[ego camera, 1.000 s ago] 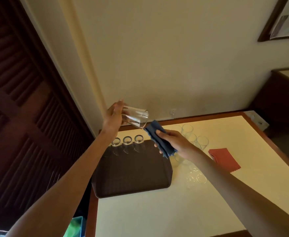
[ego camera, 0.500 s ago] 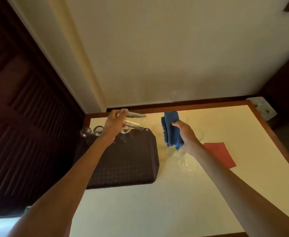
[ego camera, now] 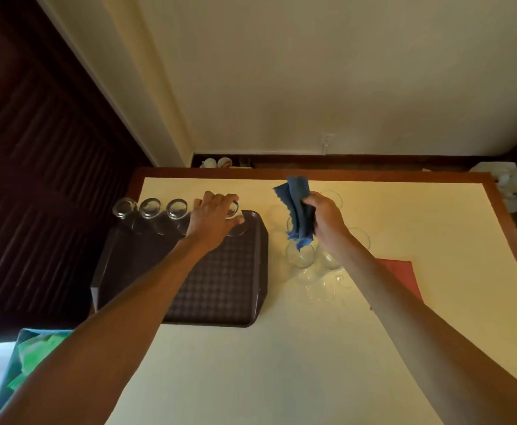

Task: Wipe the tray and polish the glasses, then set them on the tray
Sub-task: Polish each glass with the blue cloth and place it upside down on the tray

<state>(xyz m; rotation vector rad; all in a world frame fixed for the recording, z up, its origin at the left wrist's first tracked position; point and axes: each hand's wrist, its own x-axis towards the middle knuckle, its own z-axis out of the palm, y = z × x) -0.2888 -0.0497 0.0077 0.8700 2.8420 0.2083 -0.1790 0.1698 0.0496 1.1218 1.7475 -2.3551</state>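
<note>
A dark brown textured tray [ego camera: 220, 289] lies on the left part of the cream table. Three clear glasses [ego camera: 150, 211] stand in a row along its far edge. My left hand [ego camera: 212, 220] grips a fourth clear glass [ego camera: 235, 223] from above, at the tray's far right corner, next to the row. My right hand [ego camera: 327, 222] holds a crumpled blue cloth [ego camera: 298, 210] above a cluster of several clear glasses [ego camera: 301, 256] standing on the table right of the tray.
A red cloth [ego camera: 404, 277] lies on the table [ego camera: 312, 363] right of the loose glasses, partly under my right forearm. A white socket block [ego camera: 508, 185] sits past the far right corner. Dark louvred doors [ego camera: 36, 179] stand at left; green fabric [ego camera: 30, 357] lies lower left.
My left hand has brought the glass down from the air, turned it upright and lowered it to the tray's far right corner. My right hand drew the blue cloth away from it to above the loose glasses.
</note>
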